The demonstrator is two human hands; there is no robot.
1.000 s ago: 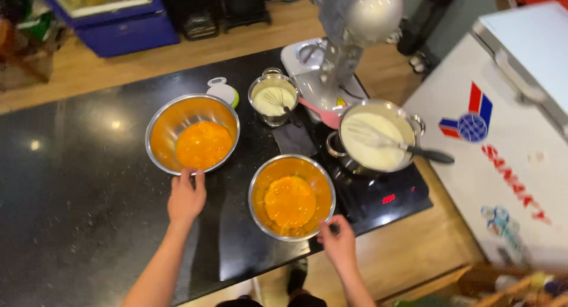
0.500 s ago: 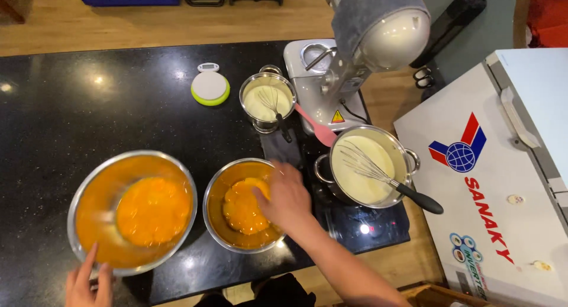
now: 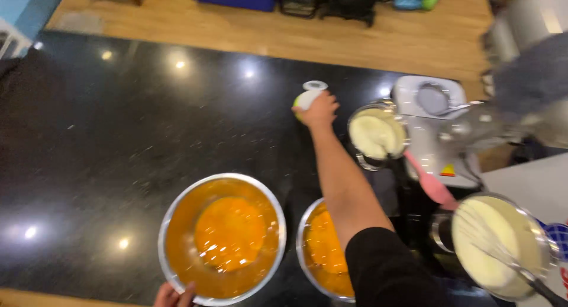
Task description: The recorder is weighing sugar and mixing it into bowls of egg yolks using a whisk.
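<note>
right hand [image 3: 319, 110] clenched on small white-green round gadget [image 3: 309, 96]; cream bowl [image 3: 376, 135] just right of it; left hand [image 3: 175, 296] fingers grip steel bowl [image 3: 222, 238] rim, 2nd orange bowl [image 3: 322, 251] beside

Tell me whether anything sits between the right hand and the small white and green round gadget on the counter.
Nothing visible does: the right hand already rests on the white and green gadget, covering its near side.
</note>
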